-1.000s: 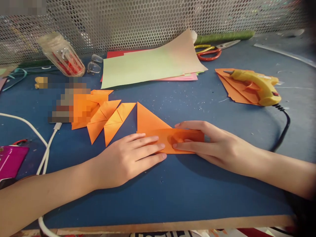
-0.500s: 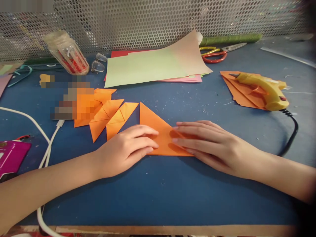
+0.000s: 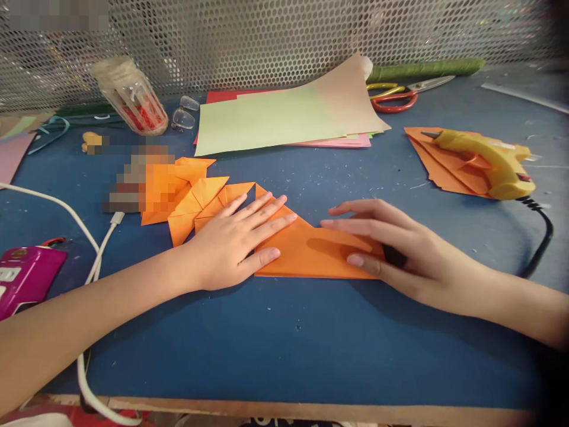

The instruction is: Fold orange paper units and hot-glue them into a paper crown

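A sheet of orange paper, partly folded, lies flat on the blue table in front of me. My left hand rests spread on its left end, fingers apart and pointing away from me. Over the right end hovers my right hand, its fingers apart and gently curved, with part of the paper hidden beneath it. Whether its fingertips touch the paper I cannot tell. Several folded orange paper pieces lie overlapping in a row just beyond my left hand.
A yellow glue gun lies on orange paper at the right. Pale green paper covers other coloured sheets at the back, beside red-handled scissors. A glass jar, spectacles and a white cable are on the left.
My left hand has spread its fingers and moved up onto the paper's left end. My right hand has lifted and shifted right, and the paper's right part now looks folded over.
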The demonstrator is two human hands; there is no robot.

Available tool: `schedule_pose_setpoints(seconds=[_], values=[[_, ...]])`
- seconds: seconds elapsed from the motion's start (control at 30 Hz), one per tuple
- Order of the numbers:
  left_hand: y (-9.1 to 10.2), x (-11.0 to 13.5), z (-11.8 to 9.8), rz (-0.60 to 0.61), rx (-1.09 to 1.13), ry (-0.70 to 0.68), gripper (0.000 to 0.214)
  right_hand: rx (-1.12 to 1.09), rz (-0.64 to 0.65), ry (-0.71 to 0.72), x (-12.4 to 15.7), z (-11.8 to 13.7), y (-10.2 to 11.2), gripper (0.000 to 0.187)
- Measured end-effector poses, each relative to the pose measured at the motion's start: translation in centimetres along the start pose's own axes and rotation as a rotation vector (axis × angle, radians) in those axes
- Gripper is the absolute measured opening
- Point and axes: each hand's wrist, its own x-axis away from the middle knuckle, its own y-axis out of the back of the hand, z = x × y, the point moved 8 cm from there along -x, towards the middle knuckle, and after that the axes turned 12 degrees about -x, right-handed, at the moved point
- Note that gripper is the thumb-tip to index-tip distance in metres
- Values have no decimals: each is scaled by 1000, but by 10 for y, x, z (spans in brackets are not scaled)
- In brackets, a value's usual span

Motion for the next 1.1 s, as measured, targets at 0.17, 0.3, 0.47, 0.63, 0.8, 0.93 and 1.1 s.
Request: schedule_pose_setpoints(seconds=[0.17, 0.3, 0.47, 0.63, 0.8, 0.93, 1.1], values=[[2, 3, -3, -133, -16, -54, 57, -143, -47, -32, -5, -12, 8, 26], [5, 7, -14, -140, 26, -183, 53, -35, -55, 127, -2, 2, 1, 32], [14, 12, -24, -195, 11, -302, 61, 265, -2, 298, 7, 22, -7, 40], [20, 17, -34, -368, -15, -416, 48, 316, 84, 433, 11, 35, -13, 41], [20, 22, -38, -475, -1, -439, 44, 243, 171, 396, 12, 30, -22, 45], [20, 22, -35, -455, 39, -396, 42, 248, 175, 377, 13, 29, -22, 48], [19, 23, -32, -410, 75, -374, 41, 289, 177, 383, 13, 32, -22, 47]])
